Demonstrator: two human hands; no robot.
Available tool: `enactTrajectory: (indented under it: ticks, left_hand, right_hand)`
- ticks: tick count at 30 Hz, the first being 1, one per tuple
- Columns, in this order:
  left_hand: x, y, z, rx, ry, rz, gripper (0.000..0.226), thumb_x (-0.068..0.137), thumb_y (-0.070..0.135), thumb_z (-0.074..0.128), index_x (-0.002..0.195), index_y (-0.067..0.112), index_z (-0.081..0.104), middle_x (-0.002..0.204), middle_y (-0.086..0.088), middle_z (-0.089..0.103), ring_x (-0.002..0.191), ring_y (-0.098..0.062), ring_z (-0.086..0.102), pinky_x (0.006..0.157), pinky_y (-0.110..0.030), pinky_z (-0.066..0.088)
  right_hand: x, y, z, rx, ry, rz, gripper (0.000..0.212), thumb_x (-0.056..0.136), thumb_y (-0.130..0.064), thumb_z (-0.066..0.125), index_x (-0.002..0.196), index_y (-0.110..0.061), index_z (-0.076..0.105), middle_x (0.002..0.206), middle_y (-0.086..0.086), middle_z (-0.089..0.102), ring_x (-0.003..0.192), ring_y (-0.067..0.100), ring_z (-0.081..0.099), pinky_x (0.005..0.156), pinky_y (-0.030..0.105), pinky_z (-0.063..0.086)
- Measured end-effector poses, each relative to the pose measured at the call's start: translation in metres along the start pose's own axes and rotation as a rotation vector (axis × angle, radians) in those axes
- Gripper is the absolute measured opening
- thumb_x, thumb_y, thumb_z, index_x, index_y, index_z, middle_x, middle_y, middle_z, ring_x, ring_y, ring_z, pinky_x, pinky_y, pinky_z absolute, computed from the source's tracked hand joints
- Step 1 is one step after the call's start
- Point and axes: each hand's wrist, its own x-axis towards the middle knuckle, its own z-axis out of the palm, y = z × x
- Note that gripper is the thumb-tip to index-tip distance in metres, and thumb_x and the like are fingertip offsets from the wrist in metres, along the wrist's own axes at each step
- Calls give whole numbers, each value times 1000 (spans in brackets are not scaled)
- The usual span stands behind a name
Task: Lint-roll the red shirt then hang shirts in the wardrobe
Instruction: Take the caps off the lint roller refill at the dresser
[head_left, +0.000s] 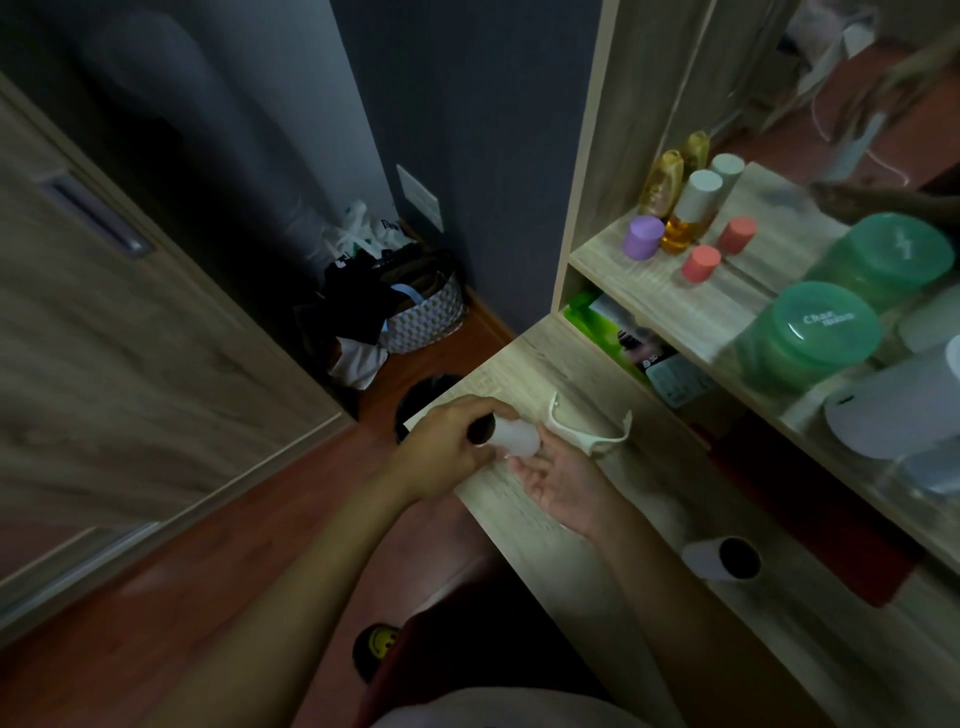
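Both hands worked above the desk (524, 364): left hand (447, 441) gripped a lint roll (511, 439), right hand (561, 480) lay loosely open beneath it. Preparation step, apparently; fitting it onto the handle (587, 431) beside would follow. No red shirt was visible.

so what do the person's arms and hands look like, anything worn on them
Both forearms are bare right up to the bottom edge of the picture, with no sleeves in view. The left hand and the right hand wear no gloves, and no watch, ring or bracelet shows on either, though the picture is dim and somewhat blurred.
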Motion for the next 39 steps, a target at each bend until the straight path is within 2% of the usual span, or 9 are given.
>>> enactTrajectory:
  ticks: [3,11,22,24,27,31,34,37,39]
  left_hand:
    - [2,1,-2,-43,-16,-1,41,77,19,77,115,22,63,118,5,65,109,-8,59,92,-21,47]
    - [3,-5,-5,-243,-32,-108,38,79,13,75,115,16,64,104,14,64,92,11,56,77,-4,39]
    - [1,-11,-1,-526,59,-241,32,81,15,74,112,18,65,109,6,62,95,-5,59,73,-19,49]
    - [0,-13,-2,-523,65,-252,31,81,16,74,111,19,65,109,3,61,91,-8,59,69,-22,51]
    - [0,-16,-1,-519,105,-270,29,82,17,74,110,19,66,106,2,59,87,-15,58,71,-31,54]
    - [2,-18,0,-513,158,-317,30,82,18,74,110,21,66,105,1,60,82,-17,59,72,-34,55]
    - [3,-15,2,-524,155,-328,31,82,18,73,111,21,65,106,3,59,83,-15,59,73,-33,55]
    - [2,-12,4,-517,148,-331,32,82,18,73,113,19,64,106,4,59,81,-14,58,68,-25,54]
    - [0,-13,5,-514,141,-329,32,82,18,73,113,19,64,107,3,59,80,-14,58,67,-23,53]
  right_hand:
    - [-2,-3,1,-10,-1,12,34,95,-29,56,110,1,59,100,22,65,68,17,64,49,16,46]
    - [2,-2,-4,57,-73,-50,37,93,-27,59,116,2,60,108,20,66,92,23,66,80,30,56]
    - [11,-2,-17,160,-73,-110,47,87,-25,66,124,2,57,106,19,67,78,16,67,63,24,60]
    - [10,-3,-14,58,-37,-119,40,88,-19,66,121,1,58,98,17,68,67,14,65,53,20,56]
    - [10,-2,-8,-237,65,-189,22,91,-13,60,111,-4,62,103,16,67,75,18,65,59,23,56]
    - [16,1,-11,-906,219,-279,17,91,-9,55,105,-10,64,100,11,66,71,20,67,61,24,54]
    - [26,4,-19,-1487,244,-412,24,84,-7,63,108,-4,62,105,3,65,98,21,65,71,20,44]
    - [32,8,-25,-1510,303,-512,15,85,-8,63,100,-8,63,106,4,66,93,19,64,64,21,50]
    - [36,10,-27,-1469,327,-523,5,84,-7,62,88,-10,64,96,7,69,85,25,68,66,37,58]
